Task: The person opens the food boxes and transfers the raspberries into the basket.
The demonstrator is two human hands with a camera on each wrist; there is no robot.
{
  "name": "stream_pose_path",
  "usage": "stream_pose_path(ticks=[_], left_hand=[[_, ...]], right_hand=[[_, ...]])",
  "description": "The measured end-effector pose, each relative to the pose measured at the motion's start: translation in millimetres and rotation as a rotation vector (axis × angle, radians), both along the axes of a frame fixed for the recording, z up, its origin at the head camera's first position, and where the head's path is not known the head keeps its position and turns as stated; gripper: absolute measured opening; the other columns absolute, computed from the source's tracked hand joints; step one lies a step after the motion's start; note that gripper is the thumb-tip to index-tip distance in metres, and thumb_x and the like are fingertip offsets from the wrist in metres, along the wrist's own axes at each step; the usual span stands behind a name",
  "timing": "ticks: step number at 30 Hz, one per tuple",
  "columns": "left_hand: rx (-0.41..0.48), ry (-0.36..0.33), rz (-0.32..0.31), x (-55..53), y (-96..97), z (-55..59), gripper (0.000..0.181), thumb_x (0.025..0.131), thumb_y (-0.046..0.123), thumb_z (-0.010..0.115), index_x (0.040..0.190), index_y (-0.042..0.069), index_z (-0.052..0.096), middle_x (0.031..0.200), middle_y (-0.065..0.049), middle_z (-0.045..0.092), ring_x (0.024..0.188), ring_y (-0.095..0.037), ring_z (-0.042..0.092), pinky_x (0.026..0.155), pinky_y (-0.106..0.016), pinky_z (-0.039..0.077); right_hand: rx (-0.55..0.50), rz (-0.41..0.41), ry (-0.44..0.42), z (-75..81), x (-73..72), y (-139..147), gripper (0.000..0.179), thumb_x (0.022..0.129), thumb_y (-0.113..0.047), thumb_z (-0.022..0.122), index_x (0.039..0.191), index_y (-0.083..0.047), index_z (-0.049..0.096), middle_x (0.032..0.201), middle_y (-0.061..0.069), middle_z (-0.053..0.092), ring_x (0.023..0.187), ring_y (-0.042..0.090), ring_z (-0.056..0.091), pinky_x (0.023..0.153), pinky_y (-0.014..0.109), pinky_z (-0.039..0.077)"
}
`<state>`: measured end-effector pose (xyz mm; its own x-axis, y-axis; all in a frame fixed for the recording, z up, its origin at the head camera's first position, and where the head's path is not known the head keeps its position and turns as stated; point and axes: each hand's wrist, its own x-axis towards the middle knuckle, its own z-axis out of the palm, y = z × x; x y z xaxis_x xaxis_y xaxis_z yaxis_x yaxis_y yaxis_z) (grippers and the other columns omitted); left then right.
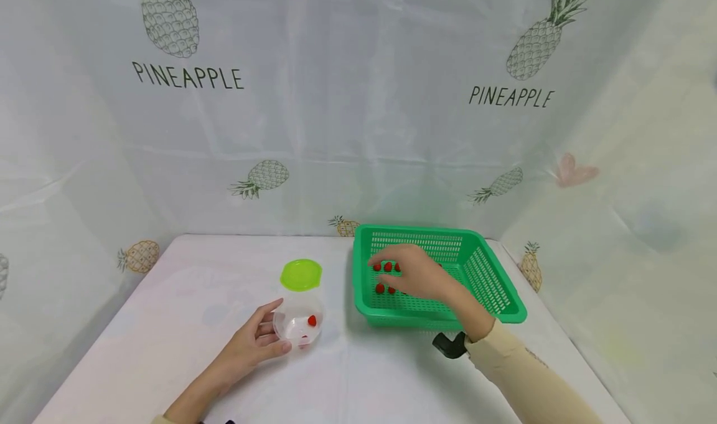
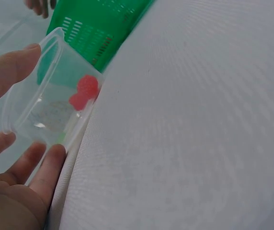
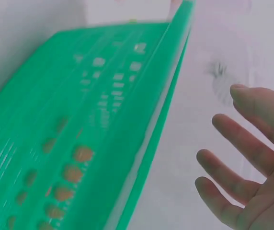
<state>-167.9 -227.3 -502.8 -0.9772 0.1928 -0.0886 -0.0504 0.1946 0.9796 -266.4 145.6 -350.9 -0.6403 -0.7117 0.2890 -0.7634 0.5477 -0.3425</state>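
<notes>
A clear plastic cup [image 1: 292, 329] stands on the table with a red berry [image 1: 312, 320] inside, bumpy in the left wrist view, and another bit of red by its base. My left hand [image 1: 252, 342] holds the cup from its left side, thumb and fingers around the wall. Above the left part of a green slotted basket [image 1: 392, 314] is my right hand [image 1: 417, 273], fingers apart and holding nothing. Several red berries [image 1: 380, 288] lie in rows on the basket floor, some of them hidden by that hand. In the right wrist view, the right hand's fingers [image 3: 242, 143] spread loosely beside the basket wall.
A bright green lid [image 1: 301, 275] lies flat behind the cup, left of the basket. The white table [image 1: 224, 274] meets a pineapple-printed sheet [image 1: 358, 131] at the back and both sides. A black wrist strap piece [image 1: 450, 345] hangs by the right sleeve.
</notes>
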Motion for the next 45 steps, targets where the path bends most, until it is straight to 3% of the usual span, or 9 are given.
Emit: stream_pose_path(ticks=[6, 17, 30, 39, 45], left_hand=[[-0.001, 0.008, 0.002, -0.2, -0.2, 2.0, 0.096, 0.090, 0.022, 0.088, 0.167, 0.025, 0.030, 0.153, -0.019, 0.048, 0.130, -0.030, 0.061, 0.096, -0.022, 0.056], [0.004, 0.025, -0.023, -1.1, 0.6, 1.3, 0.094, 0.092, 0.021, 0.087, 0.166, 0.023, 0.030, 0.153, -0.021, 0.049, 0.129, -0.030, 0.063, 0.096, -0.022, 0.056], [0.008, 0.018, -0.034, -2.3, -0.9, -2.9, 0.093, 0.092, 0.021, 0.086, 0.167, 0.024, 0.029, 0.153, -0.020, 0.049, 0.132, -0.032, 0.061, 0.098, -0.022, 0.055], [0.037, 0.048, -0.066, -1.3, -2.7, 0.6, 0.093, 0.094, 0.018, 0.084, 0.167, 0.018, 0.026, 0.154, -0.025, 0.046, 0.133, -0.035, 0.061, 0.098, -0.023, 0.055], [0.023, 0.021, -0.040, -1.0, -0.4, 2.6, 0.093, 0.093, 0.019, 0.085, 0.167, 0.023, 0.029, 0.154, -0.020, 0.048, 0.133, -0.032, 0.061, 0.098, -0.021, 0.055]], right_hand=[[0.021, 0.089, -0.052, -1.2, 2.5, -39.1, 0.030, 0.096, -0.010, 0.079, 0.126, -0.013, 0.077, 0.124, -0.001, 0.076, 0.113, 0.018, 0.069, 0.097, 0.035, 0.057], [0.172, 0.199, -0.148, -18.8, 3.2, -100.8, 0.031, 0.097, -0.014, 0.080, 0.128, -0.015, 0.076, 0.127, -0.003, 0.075, 0.123, 0.009, 0.066, 0.106, 0.023, 0.052], [0.316, 0.226, -0.152, -44.4, -6.3, -135.2, 0.032, 0.094, -0.007, 0.082, 0.124, -0.016, 0.078, 0.121, -0.008, 0.076, 0.118, 0.007, 0.067, 0.108, 0.023, 0.048], [0.413, 0.200, -0.151, -60.1, -7.4, -149.1, 0.030, 0.094, -0.007, 0.081, 0.121, -0.020, 0.079, 0.115, -0.010, 0.076, 0.114, 0.009, 0.066, 0.099, 0.019, 0.051], [0.429, 0.181, -0.179, -61.7, -6.8, -154.0, 0.029, 0.093, -0.006, 0.082, 0.119, -0.018, 0.080, 0.110, -0.007, 0.076, 0.107, 0.011, 0.068, 0.092, 0.018, 0.053]])
